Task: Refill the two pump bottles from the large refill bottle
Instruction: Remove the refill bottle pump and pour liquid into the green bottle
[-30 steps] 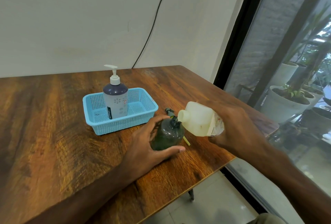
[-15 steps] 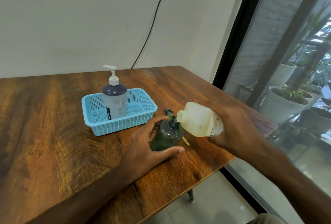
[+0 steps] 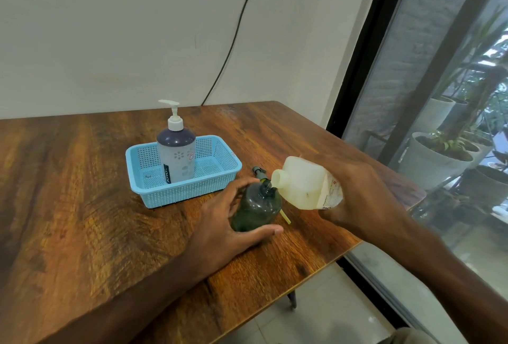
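Two bottles meet on the table (image 3: 82, 206): my left hand (image 3: 220, 222) wraps the upright green bottle (image 3: 257, 207), and my right hand (image 3: 357, 200) grips the tilted refill bottle (image 3: 305, 182), its mouth at the green neck. The basket (image 3: 154, 198) holds a pump bottle (image 3: 177, 156).

"JOYO", vertical, on dark strip of pump bottle (image 3: 176, 156); refill bottle (image 3: 302, 181) label unreadable.

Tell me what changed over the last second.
Nothing visibly changed. The right hand still holds the refill bottle tipped, mouth at the open neck of the green bottle; the left hand still grips that bottle on the table. The white-pump bottle stays in the blue basket.
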{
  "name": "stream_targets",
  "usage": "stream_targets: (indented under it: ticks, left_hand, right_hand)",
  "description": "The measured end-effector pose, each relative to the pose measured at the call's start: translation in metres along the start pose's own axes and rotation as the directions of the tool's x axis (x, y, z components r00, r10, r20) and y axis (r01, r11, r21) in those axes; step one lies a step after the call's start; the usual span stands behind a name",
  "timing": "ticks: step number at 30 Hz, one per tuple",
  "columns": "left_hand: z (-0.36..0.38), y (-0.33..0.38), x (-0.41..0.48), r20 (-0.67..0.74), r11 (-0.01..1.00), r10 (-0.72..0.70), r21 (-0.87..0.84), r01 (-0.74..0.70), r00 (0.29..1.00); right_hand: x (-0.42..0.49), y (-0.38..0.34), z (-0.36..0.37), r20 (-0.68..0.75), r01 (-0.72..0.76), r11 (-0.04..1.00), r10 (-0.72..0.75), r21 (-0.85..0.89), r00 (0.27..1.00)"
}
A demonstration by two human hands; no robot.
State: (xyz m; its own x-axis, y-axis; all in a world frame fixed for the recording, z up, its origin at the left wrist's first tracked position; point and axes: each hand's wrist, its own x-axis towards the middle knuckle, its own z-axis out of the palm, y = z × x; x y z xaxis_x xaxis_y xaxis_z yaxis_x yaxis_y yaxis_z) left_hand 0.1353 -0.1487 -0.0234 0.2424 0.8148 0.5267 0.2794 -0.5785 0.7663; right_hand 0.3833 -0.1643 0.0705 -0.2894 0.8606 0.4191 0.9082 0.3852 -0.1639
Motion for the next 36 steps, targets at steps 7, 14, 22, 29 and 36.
stream_targets:
  ticks: [7,14,22,29,36]
  left_hand:
    - [-0.0005,-0.0019,0.0004,0.010,1.000,-0.009,-0.002,0.009,1.000]
    - [-0.0003,-0.0003,0.0000,0.001,1.000,-0.018,0.002,0.018,1.000]
    - [-0.0002,-0.0004,0.0007,0.005,1.000,-0.020,0.002,0.020,1.000]
    - [0.0000,-0.0010,0.0005,0.008,1.000,-0.025,-0.006,0.025,1.000]
    - [0.0005,-0.0013,0.0009,0.009,1.000,-0.019,-0.016,0.019,1.000]
  right_hand:
    - [0.0014,0.0003,-0.0004,0.026,-0.026,0.999,0.027,-0.028,0.999]
    - [0.0019,0.0005,-0.0015,0.027,-0.018,1.000,0.019,-0.020,0.999]
    - [0.0018,0.0001,-0.0017,0.032,-0.025,0.999,0.025,-0.027,0.999]
    - [0.0025,-0.0038,-0.0043,0.022,-0.010,1.000,0.011,-0.024,1.000]
    - [0.0015,-0.0051,-0.0054,-0.005,0.041,0.999,-0.041,-0.022,0.999]
